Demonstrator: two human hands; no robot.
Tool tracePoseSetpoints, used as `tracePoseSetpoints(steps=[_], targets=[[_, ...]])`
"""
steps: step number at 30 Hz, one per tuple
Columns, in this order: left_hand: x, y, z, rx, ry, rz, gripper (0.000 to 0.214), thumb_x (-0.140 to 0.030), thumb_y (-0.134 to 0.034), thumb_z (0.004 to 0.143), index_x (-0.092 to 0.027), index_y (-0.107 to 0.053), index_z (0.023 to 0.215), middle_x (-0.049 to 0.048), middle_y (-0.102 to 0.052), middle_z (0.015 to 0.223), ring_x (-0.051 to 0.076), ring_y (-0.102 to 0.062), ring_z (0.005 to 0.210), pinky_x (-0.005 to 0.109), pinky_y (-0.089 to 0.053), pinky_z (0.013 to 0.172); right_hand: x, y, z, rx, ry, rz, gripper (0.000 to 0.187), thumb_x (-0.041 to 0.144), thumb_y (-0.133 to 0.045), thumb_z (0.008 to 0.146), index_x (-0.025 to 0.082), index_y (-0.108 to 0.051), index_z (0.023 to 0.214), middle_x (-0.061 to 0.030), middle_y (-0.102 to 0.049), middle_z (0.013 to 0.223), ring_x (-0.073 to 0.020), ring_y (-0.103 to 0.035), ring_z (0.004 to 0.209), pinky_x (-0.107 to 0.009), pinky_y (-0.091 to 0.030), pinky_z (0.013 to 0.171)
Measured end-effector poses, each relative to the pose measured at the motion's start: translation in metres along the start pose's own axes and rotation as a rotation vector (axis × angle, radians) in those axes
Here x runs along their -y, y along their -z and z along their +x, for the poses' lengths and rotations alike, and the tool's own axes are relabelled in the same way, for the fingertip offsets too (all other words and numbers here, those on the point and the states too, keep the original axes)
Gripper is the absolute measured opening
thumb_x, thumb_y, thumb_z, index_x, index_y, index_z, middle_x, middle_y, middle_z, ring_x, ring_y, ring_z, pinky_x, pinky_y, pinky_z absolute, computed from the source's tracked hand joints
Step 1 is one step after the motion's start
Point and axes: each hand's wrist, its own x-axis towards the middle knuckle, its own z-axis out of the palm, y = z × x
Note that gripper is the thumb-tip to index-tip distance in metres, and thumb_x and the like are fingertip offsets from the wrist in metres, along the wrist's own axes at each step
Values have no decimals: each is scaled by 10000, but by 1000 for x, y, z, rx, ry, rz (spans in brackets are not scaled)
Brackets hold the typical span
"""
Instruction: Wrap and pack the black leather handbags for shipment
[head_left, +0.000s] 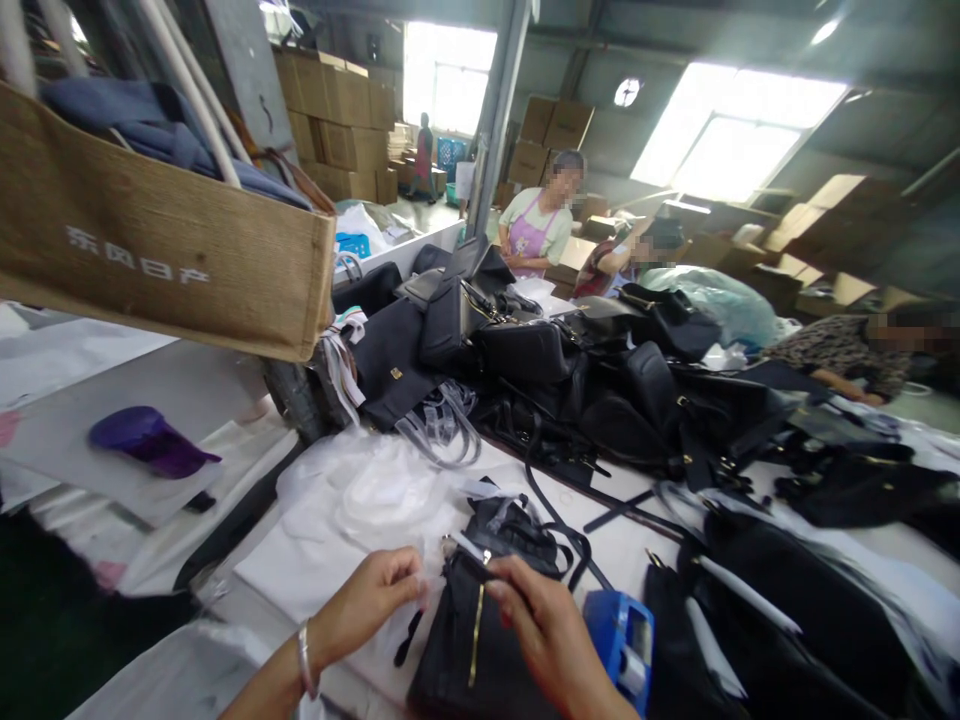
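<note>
A black handbag (457, 650) with a gold zip down its front and metal fittings at the top lies before me. My right hand (544, 625) is over its upper right part, thumb and fingers closed on the bag near the gold fitting. To the left of the bag is my left hand (379, 595), wearing a silver bangle, its fingertips pinched together. What those fingertips hold is too small to make out; a thin translucent film shows beside them. A blue tape dispenser (619, 640) stands just right of my right hand.
Black bags (525, 350) are heaped across the table's far side, more black bags (810, 610) at right. White plastic wrapping (375, 480) lies left. A brown tote (165, 230) hangs upper left above a purple visor (146, 435). A co-worker in a purple apron (536, 235) stands beyond; others are near.
</note>
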Motion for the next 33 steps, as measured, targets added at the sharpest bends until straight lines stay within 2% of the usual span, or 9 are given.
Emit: tracePoseSetpoints(steps=[4,8,12,16,22,33], targets=[[-1,-7,4,75,18,-129,312,-434,-637,816,-144,-586,713,16,-657,699,146,-552,669,256,-380,656,6,4,-3,56,100,-103,176,275,-440,967,247,-613,980,7,-638,831,-142,-598,750,-219,-395,657],[-8,-12,3,149,57,-225,329,-457,-665,792,-144,-587,728,26,-677,693,150,-573,657,261,-396,656,9,1,0,104,120,-200,171,218,-457,954,260,-614,1009,1,-666,894,-150,-630,811,-214,-408,689],[-6,-12,4,168,84,-265,310,-417,-712,761,-137,-584,721,28,-682,683,137,-566,629,251,-385,627,8,-1,2,138,132,-298,178,213,-458,957,270,-613,1024,-2,-678,896,-157,-645,809,-216,-408,686],[-1,-11,5,160,100,-310,268,-345,-749,723,-130,-589,717,23,-676,671,128,-555,615,243,-370,610,6,0,2,112,120,-278,175,224,-459,962,270,-610,1038,0,-681,910,-157,-650,825,-215,-416,703],[5,-10,8,126,106,-287,201,-256,-743,693,-132,-585,708,21,-673,693,129,-547,632,245,-350,612,2,4,-3,83,113,-189,162,238,-464,963,270,-612,1022,11,-675,907,-148,-641,833,-209,-419,716],[6,-8,11,137,71,-161,240,-281,-758,680,-145,-561,702,-34,-568,654,108,-450,624,238,-299,588,0,5,-5,125,95,-230,188,237,-477,956,274,-631,1056,6,-696,914,-151,-652,844,-213,-426,730]])
